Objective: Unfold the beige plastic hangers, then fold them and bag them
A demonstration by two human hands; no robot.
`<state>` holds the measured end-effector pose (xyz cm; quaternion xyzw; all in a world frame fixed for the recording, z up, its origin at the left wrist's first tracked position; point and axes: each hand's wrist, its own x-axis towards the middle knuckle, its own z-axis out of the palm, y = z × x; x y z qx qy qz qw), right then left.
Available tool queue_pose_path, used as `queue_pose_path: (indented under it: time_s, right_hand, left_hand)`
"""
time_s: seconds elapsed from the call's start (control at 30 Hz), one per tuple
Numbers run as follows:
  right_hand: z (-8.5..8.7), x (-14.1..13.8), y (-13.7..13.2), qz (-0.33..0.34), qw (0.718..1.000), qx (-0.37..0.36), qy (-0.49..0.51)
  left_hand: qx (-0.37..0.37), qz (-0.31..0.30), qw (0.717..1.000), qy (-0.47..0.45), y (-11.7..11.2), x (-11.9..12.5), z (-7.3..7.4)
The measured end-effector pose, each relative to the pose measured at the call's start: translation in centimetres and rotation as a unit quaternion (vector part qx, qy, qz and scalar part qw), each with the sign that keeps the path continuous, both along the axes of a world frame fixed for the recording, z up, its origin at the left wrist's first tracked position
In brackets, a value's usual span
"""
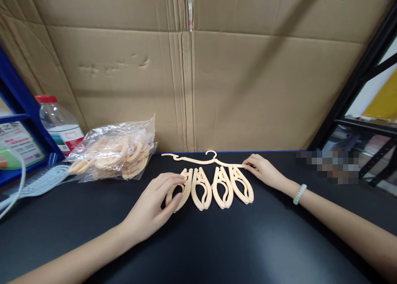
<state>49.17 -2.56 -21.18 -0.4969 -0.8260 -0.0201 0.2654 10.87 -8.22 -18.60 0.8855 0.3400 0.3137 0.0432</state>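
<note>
A peach plastic clip hanger (214,160) lies flat on the black table (217,246), its hook pointing away from me, with several oval clips (221,186) hanging off its bar toward me. My left hand (155,207) pinches the leftmost clip (180,193) between thumb and fingers. My right hand (263,170) rests at the right end of the hanger bar, fingertips pressed on it. A pale bead bracelet (299,193) is on that wrist.
A clear plastic bag (114,151) of more peach hangers lies at the left. Behind it stands a water bottle (58,122) with a red cap by a blue shelf frame (27,106). A cardboard wall (198,77) backs the table; a black rack (359,77) is at right.
</note>
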Motion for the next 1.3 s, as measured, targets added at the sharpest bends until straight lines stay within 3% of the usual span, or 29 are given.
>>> queue_pose_path:
  time_s: [0.43, 0.67, 0.8, 0.93, 1.1, 1.2, 1.3]
  right_hand:
    - [0.6, -0.2, 0.0, -0.034, 0.998, 0.036, 0.047]
    - [1.8, 0.2, -0.8, -0.085, 0.988, 0.090, 0.095]
    - [2.8, 0.0, -2.0, -0.094, 0.977, 0.136, 0.133]
    - [4.4, -0.9, -3.6, -0.076, 0.973, 0.169, 0.135]
    - [5.4, -2.1, -5.1, -0.051, 0.977, 0.178, 0.109]
    - [5.1, -2.7, -5.6, -0.030, 0.981, 0.180, 0.070]
    - [4.5, -3.6, -6.0, -0.005, 0.985, 0.167, 0.047]
  left_hand:
    - [-0.010, 0.013, 1.000, -0.022, 0.0, 0.0, 0.0]
    - [-0.079, 0.055, 0.993, -0.073, -0.3, 0.3, 0.6]
    - [-0.177, 0.099, 0.969, -0.143, -0.4, 0.5, 1.2]
    - [-0.275, 0.111, 0.924, -0.243, -0.3, 0.8, 1.5]
    - [-0.324, 0.103, 0.875, -0.344, -1.1, 1.3, 1.6]
    - [-0.316, 0.070, 0.881, -0.345, -2.0, 1.6, 1.4]
    - [-0.284, 0.030, 0.918, -0.276, -2.6, 1.7, 1.3]
